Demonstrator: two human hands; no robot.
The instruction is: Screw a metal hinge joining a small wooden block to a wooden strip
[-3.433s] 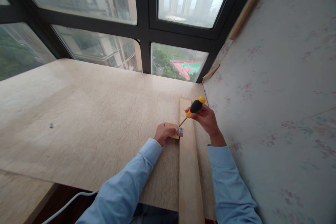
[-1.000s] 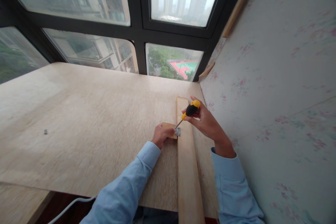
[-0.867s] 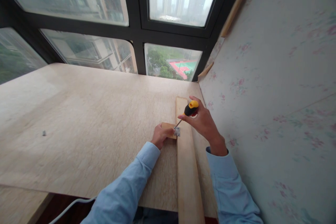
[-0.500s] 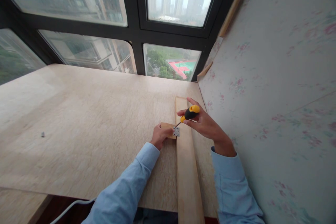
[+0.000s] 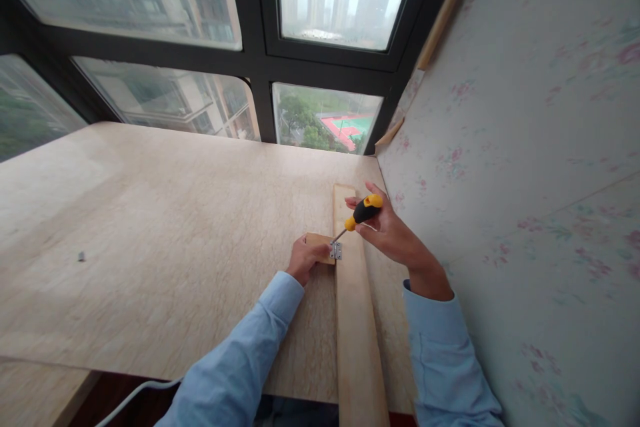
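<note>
A metal hinge [image 5: 338,251] lies across the joint between a long wooden board [image 5: 356,320] and a small wood block [image 5: 320,239]. My left hand [image 5: 306,259] grips the block, its thumb against the hinge's left leaf. In my right hand [image 5: 387,230] is a screwdriver [image 5: 366,209] with a yellow and black handle, held by thumb and fingers. Its shaft slants down to the left, and the tip meets the upper left part of the hinge. Whether a screw sits under the tip is too small to tell.
The board rests on a beige stone-patterned sill [image 5: 175,233]. A small metal piece [image 5: 81,257] lies far left. Flowered wallpaper covers the wall [image 5: 525,167] close on my right. Dark-framed windows [image 5: 325,65] stand behind, and a white cable [image 5: 137,390] hangs at the front edge.
My right hand has shifted slightly up and right, its fingers turned around the screwdriver handle, and the handle tilts a little differently. My left hand, the block and the board stay put.
</note>
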